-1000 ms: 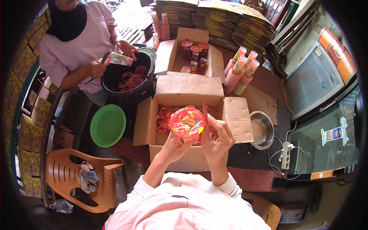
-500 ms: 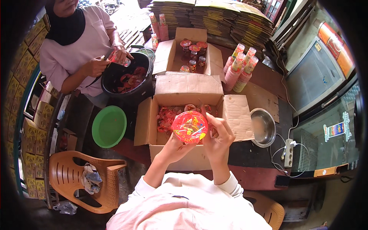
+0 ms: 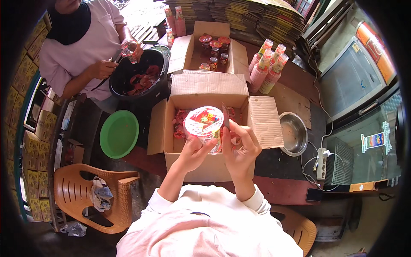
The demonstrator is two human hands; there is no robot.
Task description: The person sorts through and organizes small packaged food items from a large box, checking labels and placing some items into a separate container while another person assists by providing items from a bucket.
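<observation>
My left hand grips a clear plastic cup with a shiny red film lid, tilted so its side shows. My right hand pinches a thin, dark knife blade, pointing up beside the lid. Whether the blade touches the lid, I cannot tell. Both hands are over an open cardboard box that holds red film scraps. At the left, a co-worker holds another clear cup and a knife above a black bucket with red scraps inside.
A second box with lidded cups stands behind. Stacked cups rise at the right, near a steel bowl and a power strip. A green basin and an orange chair are at the left; flattened cartons are piled behind.
The cup in my left hand has shifted slightly left and tipped, so its lid glints and its side shows. My knife now stands out beside it. The co-worker's cup has turned.
</observation>
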